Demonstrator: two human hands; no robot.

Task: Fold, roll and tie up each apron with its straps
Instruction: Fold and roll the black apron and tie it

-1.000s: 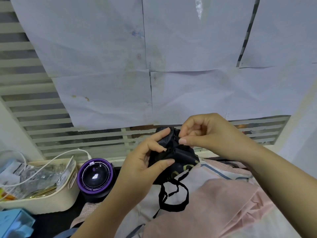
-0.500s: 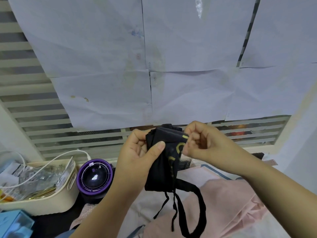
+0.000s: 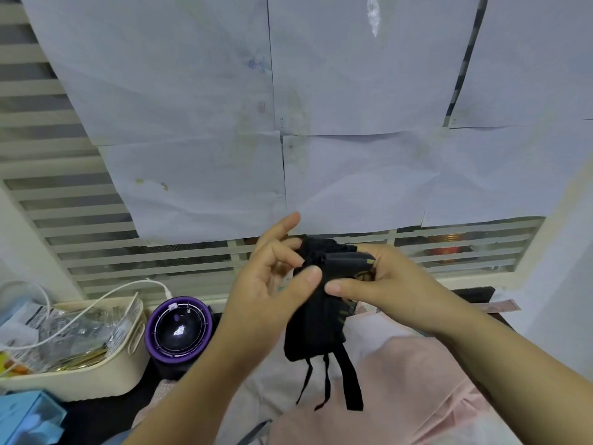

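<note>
apron: black apron [image 3: 317,322], folded and bunched into a compact bundle, held up in the air at frame centre between both hands; some yellowish print shows on its right side
straps: straps [image 3: 351,380] hang loose from the bundle's bottom end, two thin and one wide; none is wound round the bundle and no knot is visible
left hand: left hand [image 3: 269,284] pinches the bundle's left edge, thumb on the front face, fingers behind the top; index finger sticks up free
right hand: right hand [image 3: 394,290] grasps the bundle's upper right, thumb in front, fingers curled over the top
done so far: the fold looks finished and the roll looks mostly in, though the lower end is slack, so probably not tight yet
left on this one: wrap the straps round the roll and tie them; the tie step is not started, judging by the dangling straps
other aprons: pink cloth [image 3: 417,380] lies flat at lower right under the hands, pale cloth [image 3: 272,380] beside it; probably more aprons waiting, unrolled; count cannot be told
finished rolls: none visible in frame
overall: early to middle, my guess; first bundle untied, rest untouched
bench: dark bench [image 3: 96,409] at lower left
around: cream basket [image 3: 106,377] lower left holding packets, white cable [image 3: 96,300] running into it, purple round device [image 3: 178,329] just right of the basket, blue box [image 3: 29,419] in the bottom left corner
background: paper sheets [image 3: 192,91] over a slatted window [image 3: 64,220], upper frame
</note>
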